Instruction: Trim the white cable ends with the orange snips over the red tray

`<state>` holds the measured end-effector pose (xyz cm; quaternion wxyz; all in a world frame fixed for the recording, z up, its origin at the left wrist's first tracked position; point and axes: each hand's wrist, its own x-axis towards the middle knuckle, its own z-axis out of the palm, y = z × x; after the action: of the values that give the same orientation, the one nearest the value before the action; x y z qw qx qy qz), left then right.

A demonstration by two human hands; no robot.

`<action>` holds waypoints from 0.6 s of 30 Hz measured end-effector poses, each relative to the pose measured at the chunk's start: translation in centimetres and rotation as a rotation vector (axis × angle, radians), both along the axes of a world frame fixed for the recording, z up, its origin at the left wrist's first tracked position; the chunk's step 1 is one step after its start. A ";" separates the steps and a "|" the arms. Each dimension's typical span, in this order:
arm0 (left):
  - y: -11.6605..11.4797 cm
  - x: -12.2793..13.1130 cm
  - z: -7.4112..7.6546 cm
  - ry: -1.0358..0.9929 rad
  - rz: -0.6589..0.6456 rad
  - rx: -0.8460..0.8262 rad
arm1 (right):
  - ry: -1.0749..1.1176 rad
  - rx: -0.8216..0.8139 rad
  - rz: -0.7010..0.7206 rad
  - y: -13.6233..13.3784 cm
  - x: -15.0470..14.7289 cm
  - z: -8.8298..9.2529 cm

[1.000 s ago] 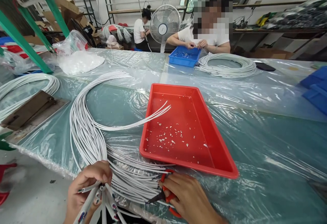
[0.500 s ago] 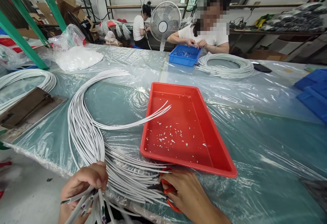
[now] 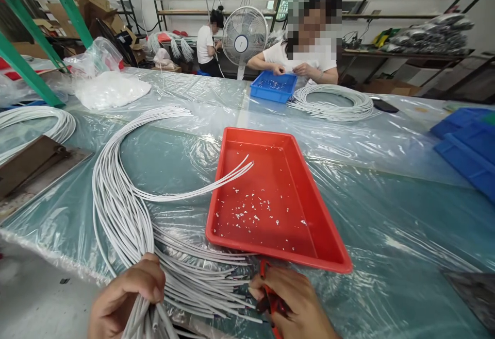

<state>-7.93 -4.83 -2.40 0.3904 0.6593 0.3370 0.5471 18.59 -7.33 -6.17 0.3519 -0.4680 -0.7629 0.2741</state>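
My left hand (image 3: 127, 298) is wrapped round a bundle of white cables (image 3: 124, 215) near the front edge of the table. Their near ends hang below the fist, out of the bottom of the picture. My right hand (image 3: 294, 300) grips red-handled cutting pliers (image 3: 275, 303), whose dark jaws are partly hidden by the fingers. Just left of this hand lie the fanned-out ends of more white cables (image 3: 209, 282), some with dark wire tips. A few cables from the bundle curve over the red tray (image 3: 338, 246), which has small white scraps scattered on its bottom.
Across the table a person (image 3: 313, 61) handles something small above a blue tray (image 3: 270, 93), beside a coil of white cables (image 3: 332, 103). Blue bins (image 3: 469, 148) stand at the right. A brown metal block (image 3: 31, 161) and another cable coil (image 3: 58, 120) lie left.
My right hand has moved a little right and down with the pliers, away from the cable ends. The cable ends below my left hand have dropped lower. The view has shifted slightly.
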 end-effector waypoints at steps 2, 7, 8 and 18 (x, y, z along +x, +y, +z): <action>0.1 0.1 0.0 0.044 -0.044 0.018 | 0.004 0.053 -0.028 -0.2 0.7 0.9; 0.5 1.2 0.5 0.452 -0.248 0.008 | -0.076 0.246 -0.167 0.8 3.2 3.7; 0.6 1.5 0.6 0.569 -0.292 0.009 | -0.089 0.279 -0.194 1.4 3.7 4.0; 1.3 3.9 0.3 0.822 -0.360 0.005 | -0.596 0.126 -0.533 7.2 6.0 2.5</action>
<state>-4.08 -3.49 -2.11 0.3117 0.8709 0.3427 0.1640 24.59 -0.11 -3.65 0.2023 -0.6857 -0.6989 -0.0217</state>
